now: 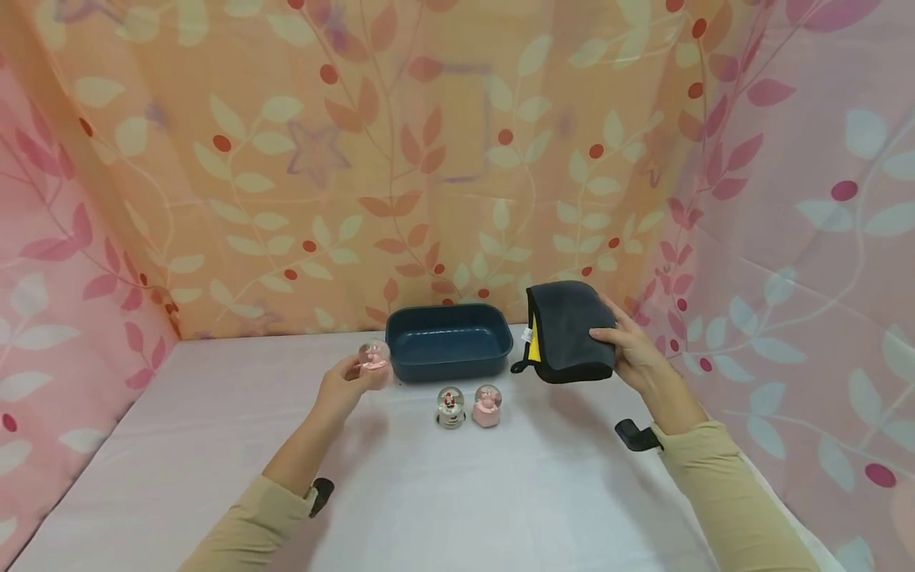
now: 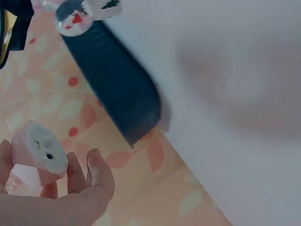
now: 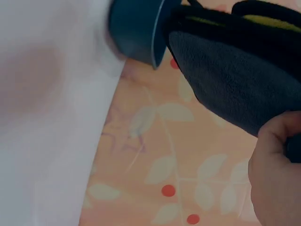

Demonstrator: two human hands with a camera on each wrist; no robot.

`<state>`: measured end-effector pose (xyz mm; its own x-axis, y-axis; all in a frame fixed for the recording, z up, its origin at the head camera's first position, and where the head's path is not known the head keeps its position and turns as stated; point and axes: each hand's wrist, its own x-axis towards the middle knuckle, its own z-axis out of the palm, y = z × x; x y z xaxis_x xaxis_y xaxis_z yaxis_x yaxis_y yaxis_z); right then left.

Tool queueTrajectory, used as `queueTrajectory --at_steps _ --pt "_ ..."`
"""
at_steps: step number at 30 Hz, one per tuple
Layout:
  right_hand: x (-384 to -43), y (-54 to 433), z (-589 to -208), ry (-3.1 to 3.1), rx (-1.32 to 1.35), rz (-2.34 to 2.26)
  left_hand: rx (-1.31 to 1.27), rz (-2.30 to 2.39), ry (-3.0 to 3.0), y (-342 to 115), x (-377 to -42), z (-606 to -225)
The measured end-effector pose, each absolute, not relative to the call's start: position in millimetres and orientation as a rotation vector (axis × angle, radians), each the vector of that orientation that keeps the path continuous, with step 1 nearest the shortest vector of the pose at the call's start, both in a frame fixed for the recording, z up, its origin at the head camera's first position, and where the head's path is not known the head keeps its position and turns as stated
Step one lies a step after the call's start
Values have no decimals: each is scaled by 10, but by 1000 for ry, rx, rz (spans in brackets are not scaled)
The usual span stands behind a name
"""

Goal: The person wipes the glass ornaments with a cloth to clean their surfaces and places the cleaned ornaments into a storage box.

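My left hand (image 1: 341,389) pinches a small snow globe (image 1: 374,359) with a pink base, held up off the table just left of the dark blue basin. The left wrist view shows the underside of its base (image 2: 44,148) between thumb and fingers. On the right, my right hand (image 1: 632,349) grips a folded cloth (image 1: 572,330), grey with black edging and a yellow inner side, above the table. Two more snow globes stand upright in front of the basin: one with a white base and a red figure (image 1: 450,408), the other with a pink base (image 1: 488,406).
The dark blue rectangular basin (image 1: 450,369) stands at the back of the white-covered table (image 1: 457,500), close to the flowered curtain (image 1: 457,199). More flowered cloth hangs on the left and right sides. A black strap piece (image 1: 636,435) sits at the right wrist.
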<state>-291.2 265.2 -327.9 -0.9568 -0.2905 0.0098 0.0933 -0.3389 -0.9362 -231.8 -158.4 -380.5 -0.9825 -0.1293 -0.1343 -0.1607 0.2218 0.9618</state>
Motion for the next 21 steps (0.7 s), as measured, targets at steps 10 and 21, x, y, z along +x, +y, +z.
queueTrajectory --at_steps 10,21 --pt "-2952 2330 -3203 1509 -358 -2507 -279 2051 2404 -1470 -2310 -3631" --pt "-2980 1927 -3172 1377 -326 -2627 -182 2144 2349 -1329 -2333 -3475"
